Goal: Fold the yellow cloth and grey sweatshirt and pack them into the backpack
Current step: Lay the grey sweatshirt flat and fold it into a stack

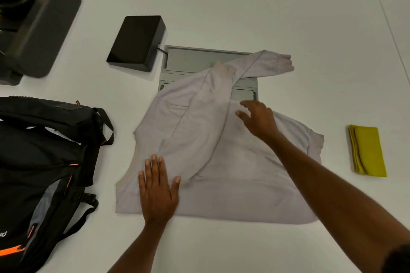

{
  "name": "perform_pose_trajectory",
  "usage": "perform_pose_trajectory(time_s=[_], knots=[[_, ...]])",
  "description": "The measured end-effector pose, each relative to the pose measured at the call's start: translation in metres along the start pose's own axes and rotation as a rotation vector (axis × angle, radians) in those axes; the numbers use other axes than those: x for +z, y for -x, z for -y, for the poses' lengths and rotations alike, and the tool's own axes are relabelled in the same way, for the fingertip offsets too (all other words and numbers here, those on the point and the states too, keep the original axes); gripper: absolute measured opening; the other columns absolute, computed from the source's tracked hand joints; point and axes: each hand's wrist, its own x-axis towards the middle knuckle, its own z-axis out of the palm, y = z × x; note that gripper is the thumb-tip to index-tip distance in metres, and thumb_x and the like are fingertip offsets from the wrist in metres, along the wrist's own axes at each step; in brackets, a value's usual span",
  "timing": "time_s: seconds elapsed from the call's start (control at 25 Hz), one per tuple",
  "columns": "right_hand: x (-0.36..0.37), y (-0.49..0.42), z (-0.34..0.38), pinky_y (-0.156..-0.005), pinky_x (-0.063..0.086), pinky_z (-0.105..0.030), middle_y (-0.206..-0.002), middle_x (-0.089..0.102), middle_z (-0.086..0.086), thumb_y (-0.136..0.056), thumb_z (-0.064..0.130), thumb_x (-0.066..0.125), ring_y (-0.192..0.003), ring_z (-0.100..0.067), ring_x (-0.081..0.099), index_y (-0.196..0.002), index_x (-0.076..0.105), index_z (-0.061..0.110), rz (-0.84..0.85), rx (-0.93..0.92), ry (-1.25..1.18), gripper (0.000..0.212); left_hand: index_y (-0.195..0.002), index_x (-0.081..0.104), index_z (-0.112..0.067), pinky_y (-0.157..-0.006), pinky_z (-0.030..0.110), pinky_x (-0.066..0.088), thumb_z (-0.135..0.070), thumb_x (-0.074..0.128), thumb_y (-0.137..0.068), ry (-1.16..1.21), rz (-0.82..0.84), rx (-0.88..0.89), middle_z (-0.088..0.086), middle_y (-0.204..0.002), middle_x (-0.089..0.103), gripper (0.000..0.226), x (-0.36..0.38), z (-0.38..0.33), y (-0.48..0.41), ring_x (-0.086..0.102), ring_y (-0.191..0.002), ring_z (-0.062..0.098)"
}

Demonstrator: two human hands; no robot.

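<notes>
I see the grey sweatshirt [233, 184] spread flat on the desk [244, 6], with one sleeve [221, 106] folded across it on a diagonal and the cuff pointing far right. The left hand [158, 190] presses flat on its near-left corner, fingers straight. The right hand [258, 121] is over its middle, fingers spread (blurred, so I cannot tell contact). Left of the sweatshirt lies the backpack [44, 162], its inside hidden from me. Right of the sweatshirt, apart, the folded yellow cloth [368, 150] lies with its long axis running away from me.
</notes>
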Motion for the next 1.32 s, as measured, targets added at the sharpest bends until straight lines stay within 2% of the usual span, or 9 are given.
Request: perform_pose_trajectory(time_s=[0.24, 0.36, 0.48, 0.64, 0.84, 0.92, 1.04, 1.2, 1.32], knots=[[-0.015, -0.107, 0.044, -0.107, 0.047, -0.050, -0.142, 0.063, -0.014, -0.101, 0.033, 0.066, -0.129, -0.037, 0.059, -0.142, 0.062, 0.016, 0.031, -0.053, 0.079, 0.045, -0.170, 0.017, -0.009, -0.131, 0.059, 0.022, -0.051, 0.047, -0.104, -0.032, 0.008, -0.014, 0.011, -0.180, 0.010, 0.084, 0.004, 0.001, -0.003, 0.011, -0.167, 0.031], [-0.017, -0.148, 0.061, -0.105, 0.048, -0.054, -0.147, 0.059, -0.015, -0.098, 0.014, 0.066, -0.131, -0.040, 0.057, -0.146, 0.059, 0.015, 0.052, -0.181, 0.204, 0.048, -0.170, 0.019, -0.008, -0.130, 0.059, 0.022, -0.050, 0.049, -0.104, -0.029, -0.001, -0.015, 0.011, -0.180, 0.011, 0.084, 0.005, 0.002, -0.004, 0.012, -0.166, 0.032], [-0.016, -0.181, 0.076, -0.106, 0.041, -0.051, -0.146, 0.064, -0.009, -0.090, 0.002, 0.068, -0.131, -0.037, 0.057, -0.144, 0.062, 0.017, 0.049, -0.300, 0.334, 0.056, -0.170, 0.021, -0.008, -0.130, 0.060, 0.023, -0.049, 0.051, -0.103, -0.033, -0.001, -0.006, 0.011, -0.180, 0.013, 0.083, 0.006, 0.002, -0.004, 0.013, -0.166, 0.032], [-0.006, -0.207, 0.086, -0.103, 0.039, -0.047, -0.130, 0.074, -0.006, -0.086, 0.003, 0.068, -0.122, -0.035, 0.059, -0.138, 0.067, 0.020, 0.075, -0.410, 0.460, 0.055, -0.169, 0.023, -0.009, -0.130, 0.059, 0.025, -0.048, 0.053, -0.102, -0.024, -0.014, -0.011, 0.010, -0.180, 0.014, 0.083, 0.009, 0.004, -0.005, 0.015, -0.166, 0.032], [-0.018, -0.208, 0.087, -0.093, 0.050, -0.046, -0.110, 0.072, -0.012, -0.089, 0.011, 0.069, -0.104, -0.036, 0.066, -0.117, 0.075, 0.011, 0.052, -0.442, 0.606, 0.029, -0.169, 0.024, -0.009, -0.130, 0.058, 0.024, -0.051, 0.046, -0.104, -0.024, -0.021, 0.001, 0.010, -0.179, 0.015, 0.080, 0.009, 0.006, -0.005, 0.015, -0.166, 0.031], [-0.033, -0.198, 0.086, -0.084, 0.052, -0.043, -0.107, 0.071, -0.011, -0.088, 0.008, 0.070, -0.096, -0.034, 0.067, -0.108, 0.080, 0.013, 0.025, -0.415, 0.562, 0.023, -0.169, 0.023, -0.010, -0.131, 0.058, 0.023, -0.050, 0.047, -0.104, -0.020, -0.025, 0.001, 0.010, -0.180, 0.014, 0.080, 0.008, 0.006, -0.005, 0.014, -0.166, 0.031], [-0.064, -0.169, 0.085, -0.072, 0.048, -0.037, -0.108, 0.071, -0.012, -0.091, 0.011, 0.070, -0.094, -0.037, 0.068, -0.110, 0.082, 0.017, -0.035, -0.335, 0.429, 0.023, -0.170, 0.022, -0.010, -0.132, 0.057, 0.021, -0.050, 0.045, -0.105, -0.006, -0.035, 0.010, 0.010, -0.180, 0.013, 0.080, 0.007, 0.006, -0.005, 0.014, -0.166, 0.031], [-0.106, -0.104, 0.085, -0.073, 0.058, -0.036, -0.098, 0.083, -0.001, -0.095, 0.031, 0.068, -0.089, -0.028, 0.076, -0.112, 0.082, 0.031, -0.172, -0.196, 0.183, 0.022, -0.171, 0.018, -0.011, -0.132, 0.056, 0.018, -0.053, 0.045, -0.105, 0.005, -0.016, 0.025, 0.010, -0.180, 0.011, 0.083, 0.005, 0.005, -0.003, 0.010, -0.167, 0.030], [-0.124, -0.046, 0.085, -0.073, 0.065, -0.038, -0.085, 0.081, 0.001, -0.095, 0.019, 0.069, -0.071, -0.013, 0.078, -0.110, 0.082, 0.024, -0.204, -0.067, -0.190, 0.020, -0.170, 0.022, -0.012, -0.134, 0.053, 0.011, -0.054, 0.045, -0.104, 0.088, -0.023, 0.025, 0.009, -0.180, 0.014, 0.082, 0.004, 0.009, -0.003, 0.009, -0.167, 0.028]])
